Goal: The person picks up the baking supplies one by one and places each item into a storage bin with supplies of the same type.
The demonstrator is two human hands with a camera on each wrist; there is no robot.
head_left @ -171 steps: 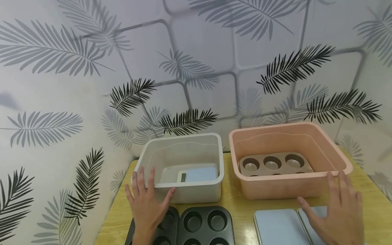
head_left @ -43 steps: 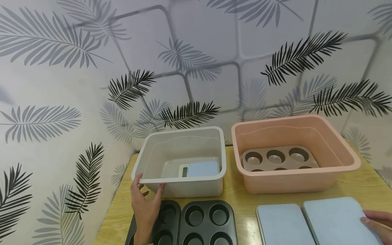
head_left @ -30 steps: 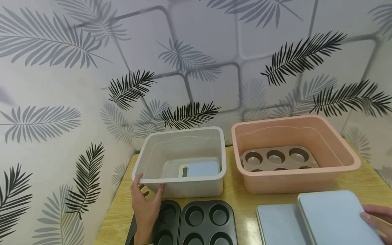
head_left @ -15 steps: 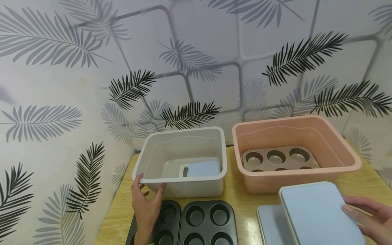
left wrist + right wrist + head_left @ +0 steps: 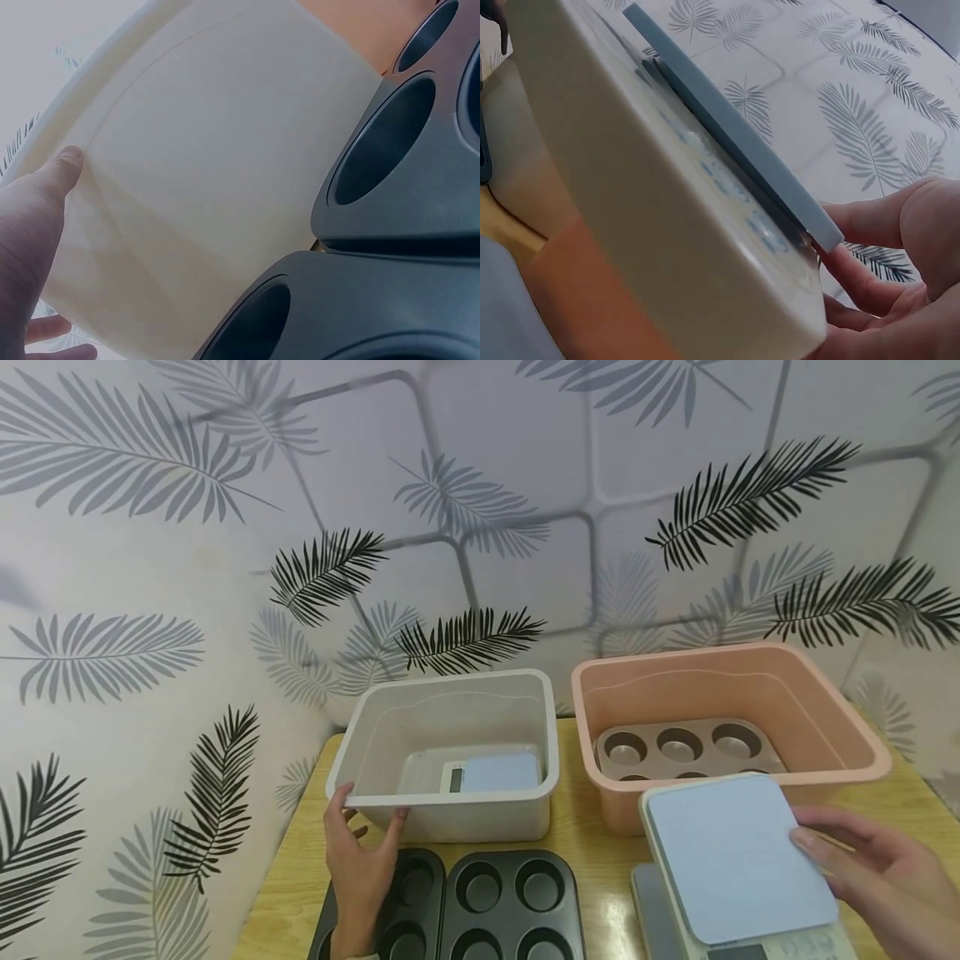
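My right hand (image 5: 873,868) grips the right edge of a kitchen scale (image 5: 738,860) with a pale blue platform, raised and tilted over the table. Its display and buttons show at the near end. In the right wrist view, the thumb and fingers close on the scale's platform (image 5: 735,142) and cream body (image 5: 652,187). My left hand (image 5: 360,868) holds the front left corner of the white bin (image 5: 480,822), thumb at the front rim and index finger over the edge. Inside that bin lies another kitchen scale (image 5: 498,772).
Two dark muffin pans (image 5: 450,906) lie before the white bin. A pink bin (image 5: 840,752) at the right holds a tan muffin pan (image 5: 678,745). Partly covered by the raised scale, another scale (image 5: 651,902) lies on the wooden table (image 5: 600,893).
My right hand has lifted the scale off the table and moved it left and up, tilting it so its display shows. The left hand went from spread open to holding the bin's corner.
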